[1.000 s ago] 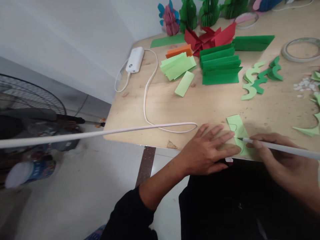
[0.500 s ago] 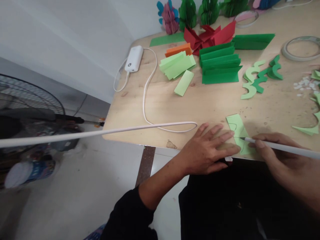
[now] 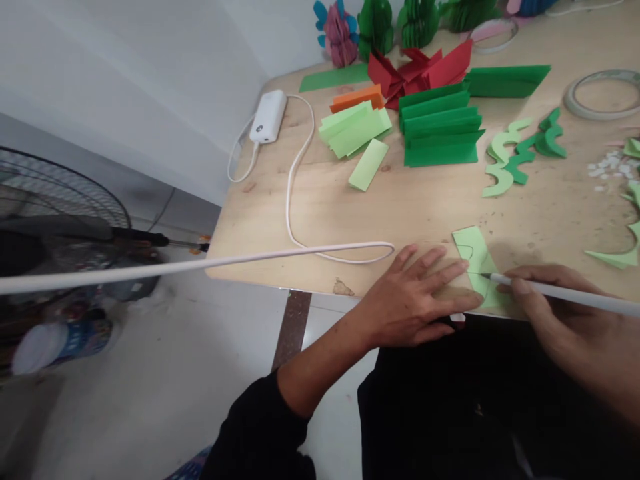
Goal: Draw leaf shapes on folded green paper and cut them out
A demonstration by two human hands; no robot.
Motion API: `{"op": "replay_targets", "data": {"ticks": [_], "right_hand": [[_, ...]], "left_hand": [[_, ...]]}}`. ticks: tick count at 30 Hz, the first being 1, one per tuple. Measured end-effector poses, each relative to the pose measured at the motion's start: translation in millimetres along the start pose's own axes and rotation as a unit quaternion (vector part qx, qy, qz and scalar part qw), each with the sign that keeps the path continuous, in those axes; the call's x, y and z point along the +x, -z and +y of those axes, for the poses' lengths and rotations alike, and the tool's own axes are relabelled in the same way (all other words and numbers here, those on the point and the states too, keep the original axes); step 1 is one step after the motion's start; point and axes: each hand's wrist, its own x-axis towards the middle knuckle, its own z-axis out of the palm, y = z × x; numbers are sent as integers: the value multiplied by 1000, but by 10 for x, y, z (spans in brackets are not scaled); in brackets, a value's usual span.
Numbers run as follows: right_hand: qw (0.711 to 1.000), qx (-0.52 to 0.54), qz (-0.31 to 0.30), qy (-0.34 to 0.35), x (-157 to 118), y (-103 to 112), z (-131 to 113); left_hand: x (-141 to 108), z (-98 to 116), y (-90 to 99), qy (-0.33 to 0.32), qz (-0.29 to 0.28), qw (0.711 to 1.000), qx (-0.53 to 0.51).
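Observation:
A light green piece of paper with dark curved lines drawn on it lies at the table's front edge. My left hand rests flat with fingers spread, its fingertips on the paper's left side. In my right hand is a white pen, gripped near its tip. The dark tip touches the paper or hovers just over it, beside the left fingertips. Beyond the paper lie wavy light green cutouts and dark green cutouts.
Folded light green papers, dark green papers and red papers lie farther back. A tape roll sits at the right. A white cable crosses the table's left part from a white power box. Paper scraps lie at the right.
The view has shifted very slightly. Both hands, the pen and the paper appear in nearly the same places.

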Motion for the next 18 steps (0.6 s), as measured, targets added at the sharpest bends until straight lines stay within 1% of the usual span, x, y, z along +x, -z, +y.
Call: {"op": "replay_targets", "data": {"ticks": [7, 13, 18], "right_hand": [[999, -16, 4, 32, 2, 4, -1], [999, -1, 0, 34, -22, 0, 16], [999, -1, 1, 53, -42, 3, 31]], "left_hand": [[0, -1, 1, 4, 5, 1000, -5], [1, -2, 8, 5, -1, 1000, -9], [0, -2, 4, 5, -1, 1000, -11]]}}
